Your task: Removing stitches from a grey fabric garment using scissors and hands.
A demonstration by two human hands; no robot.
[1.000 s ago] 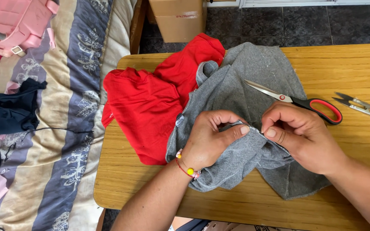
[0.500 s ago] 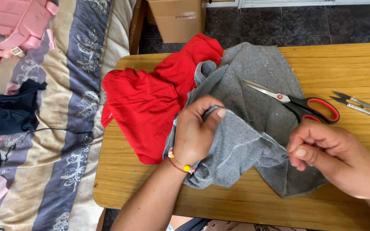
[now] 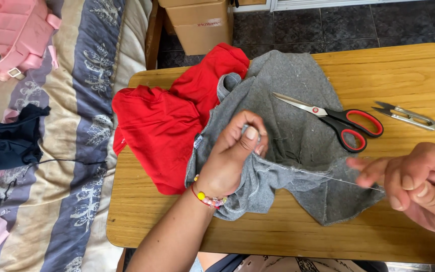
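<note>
Under both hands: grey cloth on wooden worktop. Left hand pinching a fold of it. Right hand curled, pulling thin thread tight. Beyond the hands: red-handled scissors, small snips, red cloth.

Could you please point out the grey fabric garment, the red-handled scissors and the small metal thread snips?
Grey fabric garment (image 3: 298,80): head view, bare upper part.
Red-handled scissors (image 3: 351,126): head view, where handles meet.
Small metal thread snips (image 3: 409,116): head view, middle of body.
</note>
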